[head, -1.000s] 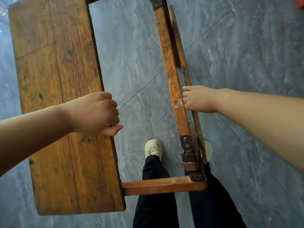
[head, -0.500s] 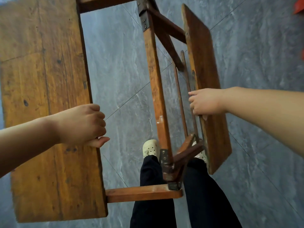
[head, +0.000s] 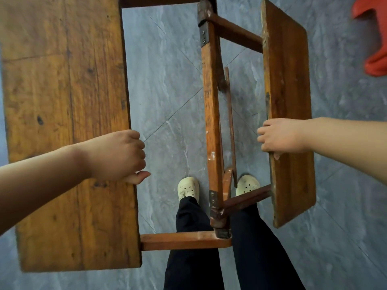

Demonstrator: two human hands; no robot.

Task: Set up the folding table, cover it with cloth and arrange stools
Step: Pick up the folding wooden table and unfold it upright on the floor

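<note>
We hold the table (head: 186, 240): left hand (head: 117, 155) curled on the edge of the wide leaf (head: 62, 122), left of the centre rail (head: 211, 111); right hand (head: 280, 139) curled on the narrow leaf (head: 289, 80), right of it. Red stool (head: 374, 38) further right.

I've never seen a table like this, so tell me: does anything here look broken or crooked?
Nothing looks broken. The right leaf stands tilted, apart from the flat left leaf, as expected mid-unfolding. The centre rail shows pale scuffs.
</note>
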